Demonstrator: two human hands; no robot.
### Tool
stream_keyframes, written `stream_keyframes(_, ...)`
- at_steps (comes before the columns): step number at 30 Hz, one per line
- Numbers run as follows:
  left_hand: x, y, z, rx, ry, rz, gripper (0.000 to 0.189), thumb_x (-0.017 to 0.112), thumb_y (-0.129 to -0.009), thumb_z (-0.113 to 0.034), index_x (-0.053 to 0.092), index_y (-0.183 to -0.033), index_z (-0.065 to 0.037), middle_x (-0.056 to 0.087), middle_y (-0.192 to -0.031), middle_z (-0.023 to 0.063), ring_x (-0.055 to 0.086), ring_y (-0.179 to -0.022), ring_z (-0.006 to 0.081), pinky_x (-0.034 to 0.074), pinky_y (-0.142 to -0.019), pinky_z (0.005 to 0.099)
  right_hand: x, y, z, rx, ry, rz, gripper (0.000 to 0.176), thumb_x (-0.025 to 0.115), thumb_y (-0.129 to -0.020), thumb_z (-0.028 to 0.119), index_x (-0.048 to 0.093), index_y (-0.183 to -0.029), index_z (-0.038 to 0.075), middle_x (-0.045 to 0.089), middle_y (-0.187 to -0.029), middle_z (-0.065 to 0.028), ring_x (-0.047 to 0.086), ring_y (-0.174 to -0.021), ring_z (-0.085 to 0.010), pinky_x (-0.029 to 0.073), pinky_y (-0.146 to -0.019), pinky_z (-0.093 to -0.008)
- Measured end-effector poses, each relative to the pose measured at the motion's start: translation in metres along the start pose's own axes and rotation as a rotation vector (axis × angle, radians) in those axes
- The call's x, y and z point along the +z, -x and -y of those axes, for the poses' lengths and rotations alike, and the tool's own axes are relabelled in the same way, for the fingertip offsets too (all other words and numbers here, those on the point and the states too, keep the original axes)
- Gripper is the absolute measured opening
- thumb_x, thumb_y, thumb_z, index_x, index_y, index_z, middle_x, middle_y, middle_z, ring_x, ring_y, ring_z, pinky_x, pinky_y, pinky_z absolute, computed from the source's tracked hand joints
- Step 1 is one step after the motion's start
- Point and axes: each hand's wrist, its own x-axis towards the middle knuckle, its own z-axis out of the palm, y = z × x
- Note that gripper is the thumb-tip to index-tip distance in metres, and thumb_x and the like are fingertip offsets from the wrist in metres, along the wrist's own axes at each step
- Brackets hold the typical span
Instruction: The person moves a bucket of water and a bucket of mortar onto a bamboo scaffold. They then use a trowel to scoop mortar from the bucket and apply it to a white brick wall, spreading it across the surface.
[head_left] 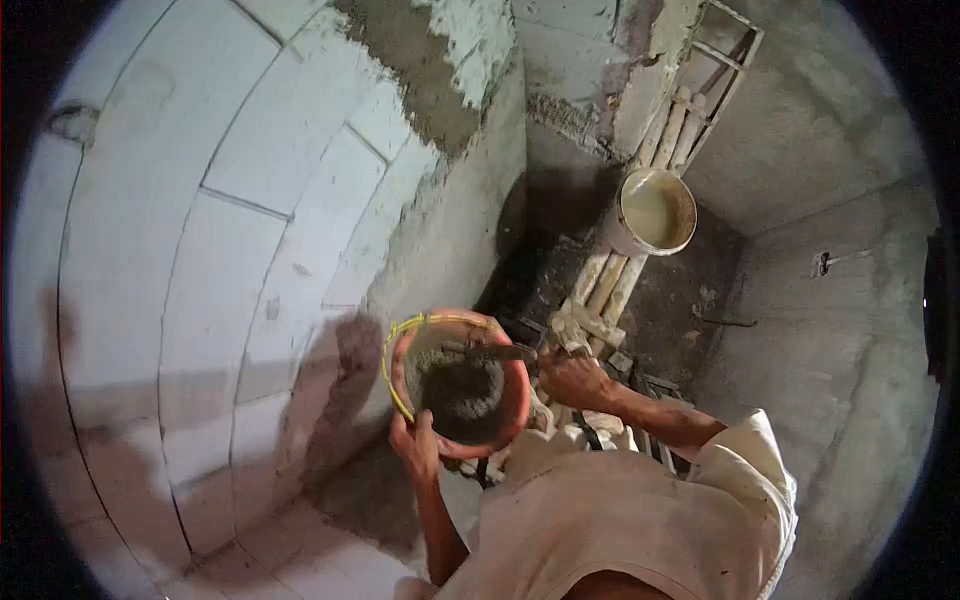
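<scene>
An orange bucket (517, 400) with a yellow cord (388, 365) around its left rim stands in front of my body, partly filled with wet grey mortar (455, 388). My left hand (416, 447) grips the near left side of the bucket's rim. From the right, my right hand (573, 381) is closed around the handle end of a trowel (500, 352). The trowel reaches over the rim into the bucket; its blade is hard to make out against the mortar.
A white pail (624, 228) of cloudy liquid sits on wooden poles (606, 283) ahead. A block wall (240, 250), partly coated with grey mortar, rises on the left. A plastered wall (840, 290) with a protruding fitting (824, 263) stands on the right.
</scene>
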Motion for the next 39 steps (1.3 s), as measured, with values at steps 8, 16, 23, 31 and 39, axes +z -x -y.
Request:
stream_keyframes(8,-0.019,0.006,-0.018,0.224,-0.084,0.076,0.014,0.057,-0.082,-0.011,0.05,-0.083,0.001,0.042,-0.061,0.0064,0.041,-0.051,0.0164,0.038,-0.052,0.035,0.082,-0.039,0.027,-0.031,-0.65,0.233,0.034,0.049,-0.093,0.032,0.061,-0.106,0.002,0.066,-0.083,-0.0164,0.064,-0.078,-0.0314,0.051,-0.074,-0.0446)
stream_keyframes(16,-0.019,-0.006,-0.027,0.029,0.074,0.129,0.016,0.059,-0.08,-0.011,0.052,-0.089,-0.001,0.046,-0.07,0.0029,0.045,-0.054,0.0147,0.038,-0.049,0.0307,0.055,0.014,0.05,0.109,-0.959,0.185,0.041,0.046,-0.096,0.041,0.057,-0.105,0.003,0.059,-0.073,-0.0083,0.056,-0.061,-0.0188,0.047,-0.057,-0.0365)
stream_keyframes(23,0.008,-0.016,-0.003,-0.106,0.237,0.062,0.023,0.062,-0.078,-0.015,0.055,-0.093,0.001,0.048,-0.084,0.0049,0.048,-0.078,0.0188,0.039,-0.077,0.0362,0.042,0.022,0.044,0.148,-1.475,0.225,0.036,0.047,-0.096,0.041,0.052,-0.092,0.006,0.054,-0.071,-0.0038,0.05,-0.052,-0.0122,0.042,-0.045,-0.0269)
stream_keyframes(31,0.016,-0.018,0.008,-0.141,0.278,-0.013,0.042,0.064,-0.076,-0.016,0.052,-0.112,0.003,0.055,-0.098,0.0117,0.054,-0.094,0.0289,0.038,-0.087,0.0386,-0.041,-0.02,-0.001,0.062,-1.756,-0.617,0.032,0.054,-0.097,0.033,0.046,-0.111,0.006,0.056,-0.082,-0.0023,0.054,-0.06,-0.0108,0.046,-0.051,-0.0263)
stream_keyframes(39,0.018,-0.015,0.01,-0.227,0.019,-0.249,0.029,0.059,-0.078,-0.011,0.057,-0.103,0.004,0.052,-0.074,0.0039,0.048,-0.063,0.0167,0.04,-0.06,0.033,-0.131,-0.194,-0.056,0.368,-1.09,-1.499,0.037,0.058,-0.094,0.026,0.042,-0.116,0.001,0.054,-0.093,-0.0118,0.057,-0.067,-0.0254,0.049,-0.063,-0.039)
